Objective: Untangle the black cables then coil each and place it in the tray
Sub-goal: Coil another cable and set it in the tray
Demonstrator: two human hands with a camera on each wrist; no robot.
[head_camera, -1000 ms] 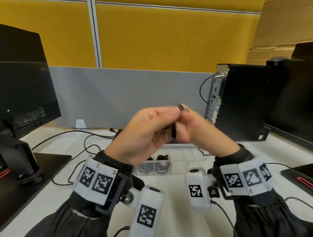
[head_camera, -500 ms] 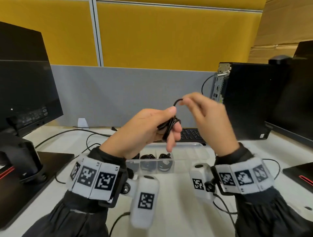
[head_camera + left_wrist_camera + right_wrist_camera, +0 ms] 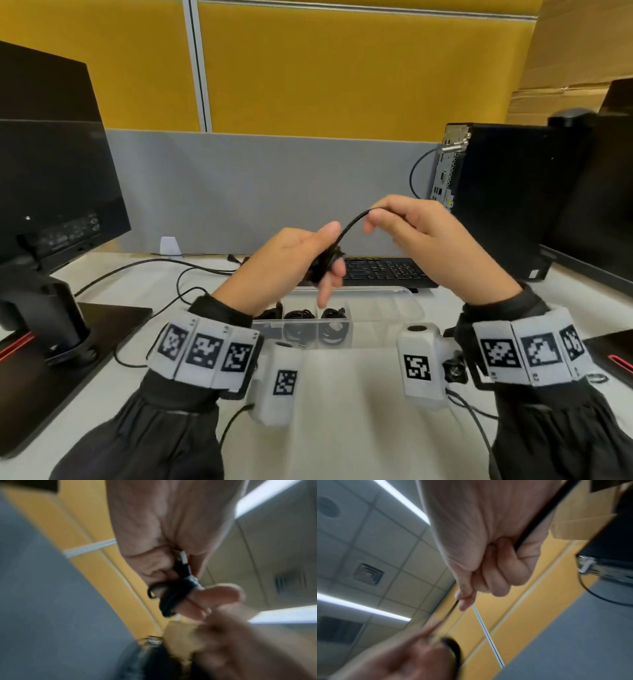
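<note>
Black thin cable, partly wound into a small bundle round the left hand's fingers, is held up in the air above the clear plastic compartment tray on the white bench, and the left grip is curled round that bundle with the thumb pressed on top. From the bundle a taut free length rises rightward to the right hand, whose grip pinches it between thumb and forefinger (other fingers curled in). Below, black coiled cables lie in the tray's left compartments, a black keyboard just behind it.
</note>
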